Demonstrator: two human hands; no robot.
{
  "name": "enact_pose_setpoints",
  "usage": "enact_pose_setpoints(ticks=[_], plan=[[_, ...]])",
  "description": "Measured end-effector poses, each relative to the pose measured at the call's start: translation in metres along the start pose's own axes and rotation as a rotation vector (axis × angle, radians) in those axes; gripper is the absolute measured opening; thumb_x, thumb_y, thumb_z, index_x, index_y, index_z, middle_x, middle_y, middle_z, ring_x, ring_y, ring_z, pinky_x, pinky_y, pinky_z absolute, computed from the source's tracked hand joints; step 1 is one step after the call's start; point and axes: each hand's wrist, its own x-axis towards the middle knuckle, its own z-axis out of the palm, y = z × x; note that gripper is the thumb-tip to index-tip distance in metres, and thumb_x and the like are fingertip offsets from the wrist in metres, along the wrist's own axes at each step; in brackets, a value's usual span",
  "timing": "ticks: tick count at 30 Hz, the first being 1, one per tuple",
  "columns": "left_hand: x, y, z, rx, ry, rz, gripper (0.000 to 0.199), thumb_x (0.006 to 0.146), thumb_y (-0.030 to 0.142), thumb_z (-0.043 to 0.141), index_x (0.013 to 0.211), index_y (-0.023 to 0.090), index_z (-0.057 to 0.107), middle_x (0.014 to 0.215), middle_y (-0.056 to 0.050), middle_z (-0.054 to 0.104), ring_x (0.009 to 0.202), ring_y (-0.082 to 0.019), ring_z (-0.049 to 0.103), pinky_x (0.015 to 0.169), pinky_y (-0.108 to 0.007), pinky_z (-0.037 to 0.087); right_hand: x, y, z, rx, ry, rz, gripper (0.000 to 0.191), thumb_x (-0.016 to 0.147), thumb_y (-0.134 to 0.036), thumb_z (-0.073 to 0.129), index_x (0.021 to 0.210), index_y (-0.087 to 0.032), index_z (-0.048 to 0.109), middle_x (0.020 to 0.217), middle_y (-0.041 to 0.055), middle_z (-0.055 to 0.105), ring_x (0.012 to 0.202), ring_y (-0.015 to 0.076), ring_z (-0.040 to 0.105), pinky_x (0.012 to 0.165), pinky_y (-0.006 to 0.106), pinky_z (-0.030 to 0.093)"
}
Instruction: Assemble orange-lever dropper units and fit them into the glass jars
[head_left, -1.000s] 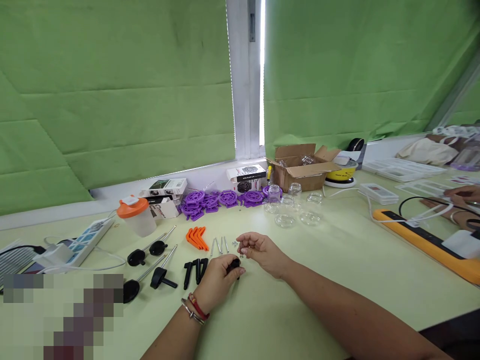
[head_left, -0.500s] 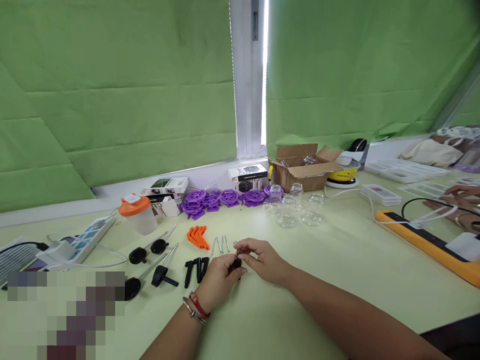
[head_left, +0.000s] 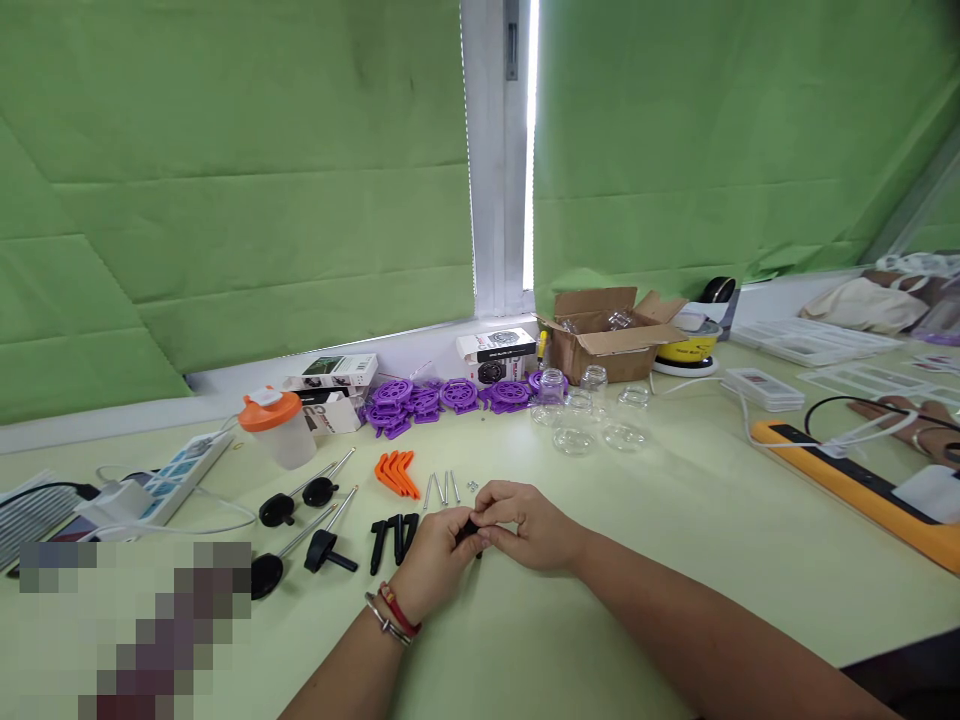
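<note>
Both hands meet over the table, fingers closed around a small black plastic part [head_left: 470,527] that they mostly cover. My left hand [head_left: 442,555] grips it from the left; my right hand [head_left: 525,525] pinches at its near right side. Just beyond my fingers lie small metal nuts [head_left: 472,487] and several thin metal screws [head_left: 441,488]. Left of my left hand are black handle-like pieces [head_left: 394,540]. Orange angled pieces [head_left: 397,474] lie farther back. Black caps with metal rods [head_left: 321,550] rest farther left.
Purple plastic wheels [head_left: 459,396] and clear jars [head_left: 576,435] stand at the back, beside a cardboard box [head_left: 611,350]. An orange-lidded cup [head_left: 281,430] and a white power strip [head_left: 176,480] are left. An orange power strip [head_left: 847,490] and another person's hand [head_left: 911,425] are right.
My right fingers have moved down and closed tighter on the black part, and the nuts behind them now show. The other person's hand at right has shifted.
</note>
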Motion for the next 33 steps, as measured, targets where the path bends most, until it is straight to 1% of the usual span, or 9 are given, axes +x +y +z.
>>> enact_pose_setpoints(ticks=[9, 15, 18, 21, 23, 27, 28, 30, 33], plan=[[0.000, 0.000, 0.000, 0.000, -0.003, 0.001, 0.017, 0.080, 0.029, 0.055, 0.071, 0.016, 0.059, 0.068, 0.001, 0.055, 0.065, -0.013, 0.045, 0.062, -0.023, 0.037, -0.001, 0.002, 0.003, 0.021, 0.007, 0.014, 0.015, 0.082, -0.017, 0.055, 0.086, -0.019, 0.069, 0.091, 0.0060, 0.060, 0.079, 0.0139, 0.058, 0.074, 0.027, 0.048], [0.001, 0.000, 0.000, 0.048, 0.014, -0.008, 0.014, 0.080, 0.028, 0.055, 0.074, 0.016, 0.060, 0.069, 0.000, 0.057, 0.066, -0.014, 0.047, 0.062, -0.023, 0.037, -0.002, 0.007, 0.005, 0.013, 0.005, 0.010, 0.015, 0.082, -0.014, 0.054, 0.086, -0.017, 0.069, 0.091, 0.0058, 0.059, 0.079, 0.0132, 0.058, 0.073, 0.025, 0.048], [0.001, -0.003, 0.002, 0.063, 0.043, -0.023, 0.012, 0.078, 0.028, 0.057, 0.081, 0.017, 0.061, 0.073, -0.001, 0.059, 0.067, -0.014, 0.049, 0.063, -0.024, 0.038, -0.003, 0.008, 0.005, -0.023, -0.011, 0.012, 0.016, 0.080, -0.011, 0.054, 0.083, -0.017, 0.068, 0.092, 0.0056, 0.059, 0.080, 0.0132, 0.058, 0.074, 0.025, 0.048], [0.000, -0.006, 0.004, 0.085, 0.053, -0.047, 0.013, 0.077, 0.028, 0.058, 0.085, 0.018, 0.061, 0.071, 0.000, 0.059, 0.065, -0.014, 0.050, 0.061, -0.023, 0.038, -0.003, 0.011, 0.005, -0.070, -0.042, 0.021, 0.016, 0.078, -0.009, 0.053, 0.079, -0.017, 0.067, 0.093, 0.0050, 0.060, 0.081, 0.0132, 0.058, 0.074, 0.025, 0.048], [-0.001, -0.008, 0.003, 0.099, 0.057, -0.058, 0.014, 0.077, 0.028, 0.057, 0.087, 0.018, 0.060, 0.070, 0.000, 0.058, 0.064, -0.014, 0.051, 0.060, -0.023, 0.039, -0.003, 0.013, 0.005, -0.079, -0.049, 0.032, 0.017, 0.079, -0.009, 0.052, 0.082, -0.018, 0.067, 0.095, 0.0048, 0.060, 0.083, 0.0132, 0.059, 0.076, 0.025, 0.048], [0.000, -0.012, -0.004, 0.139, 0.122, -0.083, 0.035, 0.077, 0.026, 0.057, 0.111, 0.019, 0.054, 0.070, 0.002, 0.059, 0.065, -0.015, 0.054, 0.064, -0.024, 0.041, -0.003, 0.015, 0.003, -0.097, -0.024, 0.068, 0.022, 0.083, -0.011, 0.050, 0.094, -0.018, 0.067, 0.099, 0.0057, 0.062, 0.087, 0.0137, 0.060, 0.079, 0.025, 0.048], [0.000, -0.013, -0.007, 0.171, 0.137, -0.095, 0.035, 0.077, 0.027, 0.056, 0.111, 0.019, 0.054, 0.070, 0.001, 0.060, 0.066, -0.015, 0.055, 0.065, -0.025, 0.041, -0.003, 0.016, 0.002, -0.108, -0.017, 0.084, 0.022, 0.083, -0.012, 0.050, 0.095, -0.018, 0.067, 0.100, 0.0061, 0.063, 0.087, 0.0140, 0.060, 0.079, 0.026, 0.048], [0.001, -0.014, -0.013, 0.248, 0.158, -0.121, 0.025, 0.078, 0.028, 0.055, 0.101, 0.020, 0.058, 0.074, 0.000, 0.061, 0.069, -0.017, 0.056, 0.067, -0.026, 0.042, -0.003, 0.018, 0.000, -0.134, -0.006, 0.119, 0.021, 0.084, -0.013, 0.050, 0.094, -0.018, 0.068, 0.101, 0.0067, 0.064, 0.086, 0.0146, 0.061, 0.078, 0.026, 0.049], [0.001, -0.015, -0.017, 0.339, 0.193, -0.164, 0.016, 0.078, 0.026, 0.055, 0.090, 0.018, 0.061, 0.086, -0.004, 0.060, 0.075, -0.018, 0.058, 0.071, -0.028, 0.043, -0.003, 0.022, -0.002, -0.173, -0.005, 0.150, 0.020, 0.084, -0.014, 0.050, 0.090, -0.018, 0.069, 0.099, 0.0070, 0.065, 0.085, 0.0154, 0.062, 0.078, 0.028, 0.050]])
